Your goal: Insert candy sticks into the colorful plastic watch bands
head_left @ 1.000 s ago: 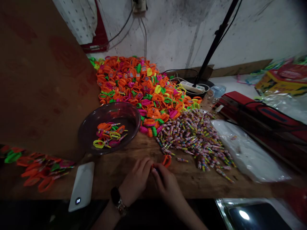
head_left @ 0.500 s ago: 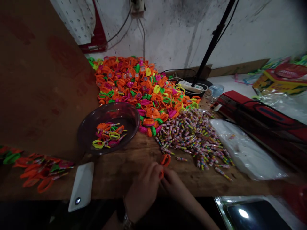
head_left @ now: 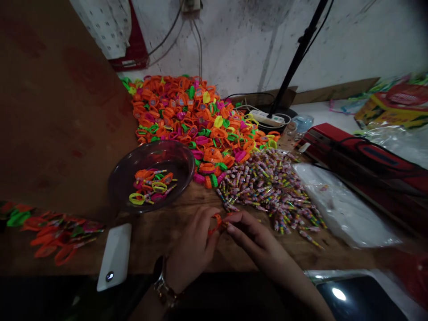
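Note:
Over the front of the wooden table, my left hand (head_left: 195, 243), with a wristwatch on its wrist, pinches an orange toy watch (head_left: 216, 221) by its looped strap. Fingers of my right hand (head_left: 250, 234) are closed at the right end of the same toy watch; whether they also hold something small is hidden. Beyond my hands lies a pile of wrapped candy rolls (head_left: 270, 187) in pink and yellow. Behind it rises a large heap of toy watches (head_left: 187, 111), mostly orange, with green, pink and yellow ones. A dark bowl (head_left: 117, 178) holds several watches with candy rolls.
A white phone (head_left: 115, 254) lies at the front left edge, near more watches (head_left: 50, 238) beside a cardboard box (head_left: 63, 111). To the right are clear plastic bags (head_left: 344, 209), a red sealing machine (head_left: 361, 160) and a power strip (head_left: 266, 118) by a black pole (head_left: 294, 62).
The orange toy watch has shifted slightly left and up between my hands. My right hand has come up and forward, its fingers now at the watch's right end.

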A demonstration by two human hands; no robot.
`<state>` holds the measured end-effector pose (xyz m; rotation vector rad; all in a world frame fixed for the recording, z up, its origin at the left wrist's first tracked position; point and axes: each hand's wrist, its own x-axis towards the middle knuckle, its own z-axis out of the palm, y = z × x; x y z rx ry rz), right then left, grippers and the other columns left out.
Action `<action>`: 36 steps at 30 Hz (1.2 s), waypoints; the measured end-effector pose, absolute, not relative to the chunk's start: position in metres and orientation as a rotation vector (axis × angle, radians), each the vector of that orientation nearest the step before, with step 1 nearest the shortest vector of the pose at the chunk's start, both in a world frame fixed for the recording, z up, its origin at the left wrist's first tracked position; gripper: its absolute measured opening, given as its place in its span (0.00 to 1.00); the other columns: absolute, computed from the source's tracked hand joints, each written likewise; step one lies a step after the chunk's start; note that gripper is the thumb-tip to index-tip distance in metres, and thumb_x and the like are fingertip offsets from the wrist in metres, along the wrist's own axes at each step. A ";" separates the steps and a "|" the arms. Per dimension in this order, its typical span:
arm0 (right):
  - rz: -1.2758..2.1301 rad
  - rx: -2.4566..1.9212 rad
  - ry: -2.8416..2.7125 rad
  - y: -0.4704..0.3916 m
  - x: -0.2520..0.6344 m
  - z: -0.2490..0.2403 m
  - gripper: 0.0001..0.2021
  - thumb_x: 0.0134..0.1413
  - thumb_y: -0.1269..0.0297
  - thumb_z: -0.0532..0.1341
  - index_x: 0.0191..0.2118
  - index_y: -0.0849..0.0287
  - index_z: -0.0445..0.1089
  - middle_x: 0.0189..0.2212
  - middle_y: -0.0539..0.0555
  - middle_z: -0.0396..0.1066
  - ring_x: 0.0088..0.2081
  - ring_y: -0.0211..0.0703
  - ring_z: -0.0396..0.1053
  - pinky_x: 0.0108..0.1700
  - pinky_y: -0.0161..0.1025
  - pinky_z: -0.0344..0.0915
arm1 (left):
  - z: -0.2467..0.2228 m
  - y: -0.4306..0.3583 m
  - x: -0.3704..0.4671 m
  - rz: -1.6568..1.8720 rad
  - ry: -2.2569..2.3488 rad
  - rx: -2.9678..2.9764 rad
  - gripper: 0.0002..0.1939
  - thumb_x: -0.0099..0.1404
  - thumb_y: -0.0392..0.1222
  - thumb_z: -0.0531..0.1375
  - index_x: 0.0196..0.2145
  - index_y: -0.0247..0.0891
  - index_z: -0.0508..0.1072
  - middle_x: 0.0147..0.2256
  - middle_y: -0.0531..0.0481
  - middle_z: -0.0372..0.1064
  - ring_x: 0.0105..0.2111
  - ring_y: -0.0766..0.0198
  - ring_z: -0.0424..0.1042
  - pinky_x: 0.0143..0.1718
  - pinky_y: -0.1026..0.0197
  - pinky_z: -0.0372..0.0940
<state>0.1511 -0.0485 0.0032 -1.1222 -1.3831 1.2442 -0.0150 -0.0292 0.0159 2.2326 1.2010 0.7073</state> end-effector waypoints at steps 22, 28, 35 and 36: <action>0.902 -1.273 -1.710 -0.052 0.133 -0.046 0.13 0.61 0.61 0.53 0.46 0.58 0.69 0.37 0.56 0.73 0.38 0.44 0.71 0.41 0.39 0.67 | -0.003 -0.016 -0.059 0.582 1.362 2.719 0.18 0.64 0.28 0.47 0.49 0.38 0.64 0.45 0.44 0.68 0.46 0.57 0.67 0.49 0.52 0.65; 0.091 -1.973 -1.836 -0.040 0.188 -0.108 0.15 0.58 0.69 0.50 0.47 0.62 0.68 0.42 0.66 0.69 0.41 0.56 0.65 0.43 0.51 0.61 | 0.000 0.036 -0.096 0.730 2.288 2.463 0.24 0.65 0.43 0.53 0.57 0.33 0.60 0.57 0.35 0.59 0.57 0.38 0.54 0.54 0.32 0.50; 0.136 -1.880 -1.881 -0.045 0.203 -0.134 0.10 0.60 0.66 0.50 0.36 0.58 0.69 0.33 0.59 0.68 0.38 0.51 0.63 0.42 0.47 0.62 | -0.067 0.017 -0.009 0.337 1.688 2.555 0.14 0.67 0.44 0.52 0.44 0.33 0.71 0.42 0.40 0.69 0.42 0.53 0.65 0.44 0.48 0.63; 0.200 -1.824 -1.822 -0.046 0.203 -0.134 0.10 0.60 0.65 0.50 0.36 0.58 0.68 0.34 0.59 0.68 0.38 0.51 0.64 0.42 0.47 0.63 | -0.076 0.014 0.003 0.342 1.686 2.501 0.17 0.66 0.48 0.53 0.44 0.32 0.71 0.43 0.39 0.68 0.42 0.52 0.65 0.43 0.47 0.63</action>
